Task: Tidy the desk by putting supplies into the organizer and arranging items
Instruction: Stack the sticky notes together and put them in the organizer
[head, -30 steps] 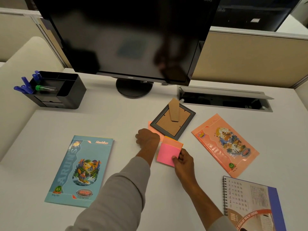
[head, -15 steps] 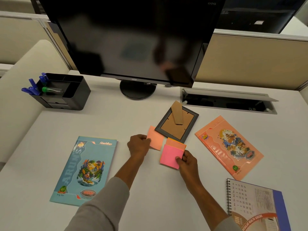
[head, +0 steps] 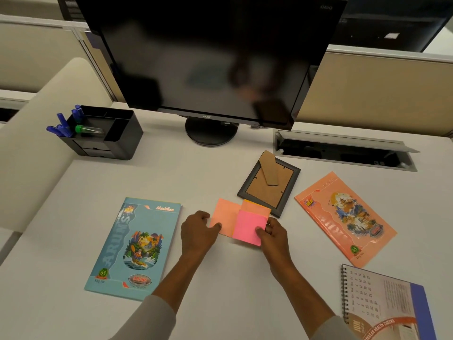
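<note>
Three sticky-note pads lie together at the desk's middle. My left hand (head: pixel 198 229) pinches the left edge of the pale orange pad (head: pixel 225 215). My right hand (head: pixel 273 231) pinches the right edge of the pink pad (head: pixel 247 227), which overlaps the pale orange pad and an orange pad (head: pixel 256 207). The orange pad pokes out from under a face-down dark picture frame (head: pixel 269 184). A black desk organizer (head: pixel 107 132) stands at the far left with several blue pens (head: pixel 62 123) and a green-capped marker (head: pixel 84 129) in it.
A blue notebook (head: pixel 133 246) lies left of my hands and an orange notebook (head: pixel 345 217) right of them. A spiral calendar (head: pixel 387 305) sits at the near right corner. Behind are the monitor (head: pixel 210 55), its round stand (head: pixel 212 132), and an open cable tray (head: pixel 343 150).
My left hand slid the pale orange pad out from under the frame's corner toward me. The pink pad in my right hand now overlaps it. The camera moved closer.
</note>
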{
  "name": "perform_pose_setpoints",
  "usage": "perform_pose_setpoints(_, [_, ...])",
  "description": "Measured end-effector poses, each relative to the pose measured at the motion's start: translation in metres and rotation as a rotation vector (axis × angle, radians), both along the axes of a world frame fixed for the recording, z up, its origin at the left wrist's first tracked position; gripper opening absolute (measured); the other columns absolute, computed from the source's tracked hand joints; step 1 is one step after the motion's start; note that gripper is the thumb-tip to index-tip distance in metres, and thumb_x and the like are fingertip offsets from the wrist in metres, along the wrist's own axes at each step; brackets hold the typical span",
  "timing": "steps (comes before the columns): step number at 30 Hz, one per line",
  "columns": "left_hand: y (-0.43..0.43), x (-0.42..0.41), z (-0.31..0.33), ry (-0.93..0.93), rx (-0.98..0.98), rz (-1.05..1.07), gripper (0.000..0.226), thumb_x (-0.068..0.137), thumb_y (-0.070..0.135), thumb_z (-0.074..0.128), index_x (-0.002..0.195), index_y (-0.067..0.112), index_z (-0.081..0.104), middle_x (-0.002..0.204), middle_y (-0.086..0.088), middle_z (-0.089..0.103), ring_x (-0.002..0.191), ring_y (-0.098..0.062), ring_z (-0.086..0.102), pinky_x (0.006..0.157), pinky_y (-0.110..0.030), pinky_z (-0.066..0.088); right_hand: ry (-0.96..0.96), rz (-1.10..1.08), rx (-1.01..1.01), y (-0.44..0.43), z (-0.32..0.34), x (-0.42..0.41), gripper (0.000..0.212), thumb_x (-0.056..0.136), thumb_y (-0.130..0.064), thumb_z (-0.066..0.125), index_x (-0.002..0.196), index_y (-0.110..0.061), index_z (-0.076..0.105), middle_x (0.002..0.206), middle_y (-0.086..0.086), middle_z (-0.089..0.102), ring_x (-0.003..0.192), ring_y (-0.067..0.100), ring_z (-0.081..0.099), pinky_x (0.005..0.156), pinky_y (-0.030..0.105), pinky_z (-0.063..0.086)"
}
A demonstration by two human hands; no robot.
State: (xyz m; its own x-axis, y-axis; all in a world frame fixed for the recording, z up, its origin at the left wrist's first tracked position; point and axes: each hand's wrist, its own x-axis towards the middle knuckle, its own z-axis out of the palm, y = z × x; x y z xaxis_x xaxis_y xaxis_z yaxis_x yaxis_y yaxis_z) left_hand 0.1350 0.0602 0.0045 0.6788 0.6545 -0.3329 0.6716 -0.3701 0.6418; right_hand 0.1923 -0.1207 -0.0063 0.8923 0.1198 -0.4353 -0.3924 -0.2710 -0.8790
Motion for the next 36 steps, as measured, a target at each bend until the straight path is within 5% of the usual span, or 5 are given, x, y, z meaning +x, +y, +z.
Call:
perform_pose_setpoints(5, [-0.015, 0.01, 0.002, 0.077, 0.133, -0.079, 0.071, 0.079, 0.047, 0.078, 0.134, 0.012, 0.052, 0.129, -0.009, 0.056, 0.122, -0.029, 0.049, 0.095, -0.037, 0.045, 0.02, 0.019, -0.051, 0.01, -0.002, -0.007, 0.021, 0.096, -0.014, 0.059, 0.112, -0.027, 0.056, 0.11, 0.001, 0.065, 0.102, 0.018, 0.062, 0.088, 0.041, 0.056])
perform_pose_setpoints(19, [-0.018, 0.026, -0.002, 0.19, 0.026, 0.015, 0.053, 0.076, 0.04, 0.084, 0.119, 0.017, 0.064, 0.125, -0.009, 0.058, 0.119, -0.027, 0.056, 0.094, -0.033, 0.049, -0.013, 0.015, -0.117, 0.004, 0.003, -0.012, 0.025, 0.097, -0.013, 0.059, 0.088, -0.035, 0.053, 0.093, -0.015, 0.059, 0.089, 0.008, 0.059, 0.085, 0.04, 0.054])
perform_pose_setpoints(28, [-0.018, 0.026, 0.002, 0.144, -0.046, 0.064, 0.071, 0.072, 0.032, 0.088, 0.126, 0.007, 0.049, 0.127, -0.014, 0.058, 0.119, -0.03, 0.057, 0.099, -0.036, 0.046, -0.004, -0.002, -0.1, 0.003, 0.005, -0.016, 0.025, 0.096, -0.012, 0.06, 0.09, -0.037, 0.055, 0.096, -0.012, 0.064, 0.094, 0.013, 0.062, 0.087, 0.045, 0.055])
perform_pose_setpoints(36, [-0.017, 0.021, 0.003, 0.146, -0.024, 0.077, 0.052, 0.071, 0.033, 0.086, 0.115, 0.015, 0.064, 0.117, -0.007, 0.064, 0.112, -0.026, 0.06, 0.088, -0.035, 0.051, -0.004, -0.004, -0.092, 0.003, 0.007, -0.016, 0.025, 0.096, -0.012, 0.059, 0.092, -0.036, 0.054, 0.096, -0.014, 0.062, 0.091, 0.009, 0.06, 0.086, 0.042, 0.054])
